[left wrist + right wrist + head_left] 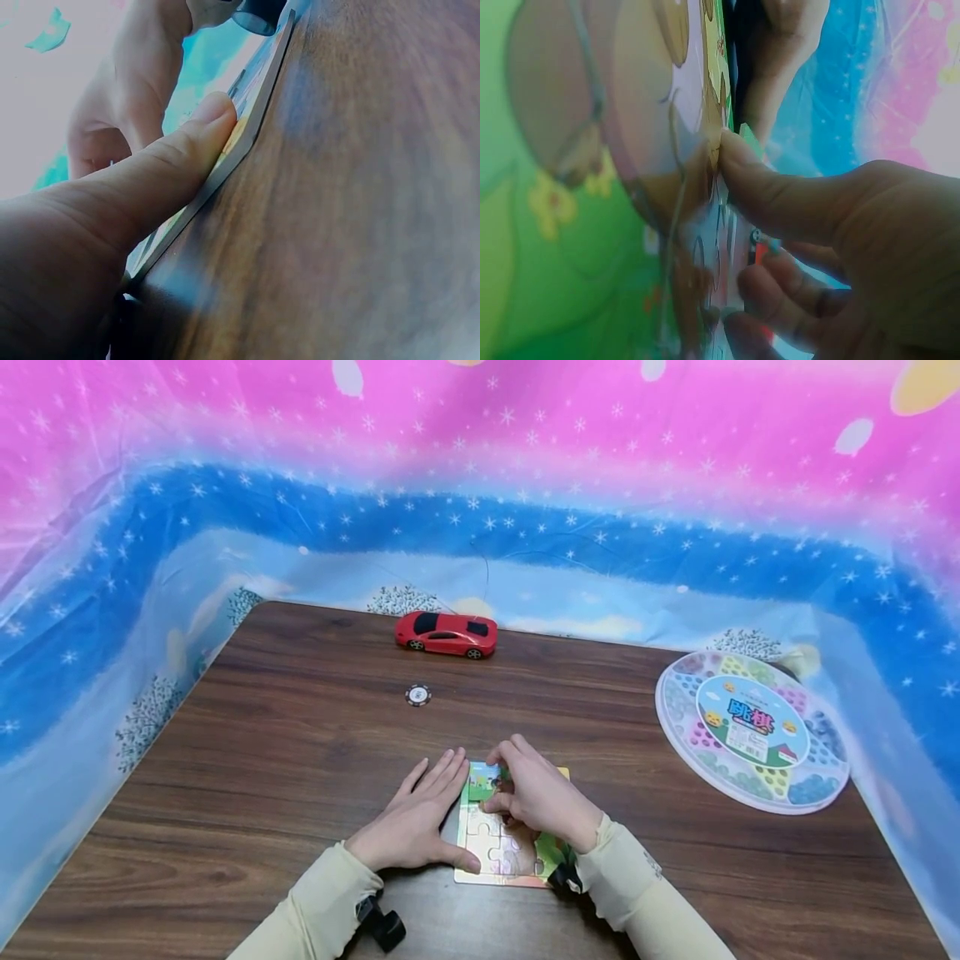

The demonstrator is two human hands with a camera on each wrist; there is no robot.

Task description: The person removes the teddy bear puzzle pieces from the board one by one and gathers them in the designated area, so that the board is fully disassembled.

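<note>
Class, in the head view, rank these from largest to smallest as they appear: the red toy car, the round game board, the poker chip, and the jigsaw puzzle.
1. Round game board
2. Jigsaw puzzle, partly covered by both hands
3. Red toy car, farther from the camera
4. Poker chip

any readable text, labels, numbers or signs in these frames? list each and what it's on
"跳棋": large blue characters on the central label of the round checkers board at the table's right.
Small print on the white sticker below those characters: too small to read.
Poker chip: markings too small to read.
Red toy car: no text visible.
Jigsaw puzzle under the left hand and right hand: cartoon picture only, no lettering legible; wrist views too blurred.
</note>
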